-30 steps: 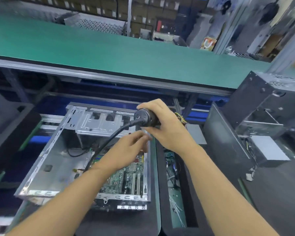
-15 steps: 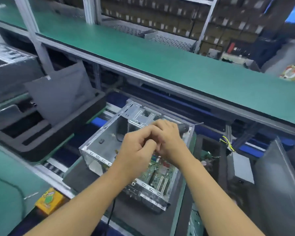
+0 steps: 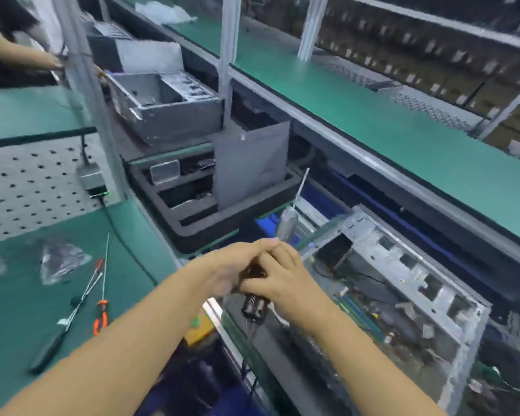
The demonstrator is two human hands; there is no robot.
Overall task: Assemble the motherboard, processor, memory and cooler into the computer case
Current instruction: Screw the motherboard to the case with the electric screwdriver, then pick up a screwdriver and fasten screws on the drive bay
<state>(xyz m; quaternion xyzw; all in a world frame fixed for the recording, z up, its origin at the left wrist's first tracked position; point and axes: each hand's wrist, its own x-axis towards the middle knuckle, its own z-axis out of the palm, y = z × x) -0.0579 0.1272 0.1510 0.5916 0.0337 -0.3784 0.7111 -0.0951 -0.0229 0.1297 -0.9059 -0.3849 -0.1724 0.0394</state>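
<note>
Both hands meet at the centre of the frame around an electric screwdriver (image 3: pixel 286 221). The right hand (image 3: pixel 285 285) curls its fingers round the dark lower body of the tool, and the left hand (image 3: pixel 230 270) folds over the part just above, so that the two hands overlap; motion blur hides how firm either hold is. The thin bit points up and away toward the middle of the frame, not at any screw, and a black cable (image 3: pixel 248 346) hangs from the rear end toward the bottom edge. Just to the right lies the open computer case (image 3: pixel 451 298), filling the lower right, with what looks like the motherboard (image 3: pixel 373 310) already seated in its floor. The likely trouble lies in bringing the tool back down. With the hands stacked and possibly shifting, the tool could slip, and a swung bit could gouge the board or knock a part. The hanging cable could also catch on the case's sharp metal rim and jerk the aim off. A black foam tray (image 3: pixel 210 228) sits just beyond the hands, and loose hand screwdrivers (image 3: pixel 101 313) lie on the green mat (image 3: pixel 18 295) at lower left.
</note>
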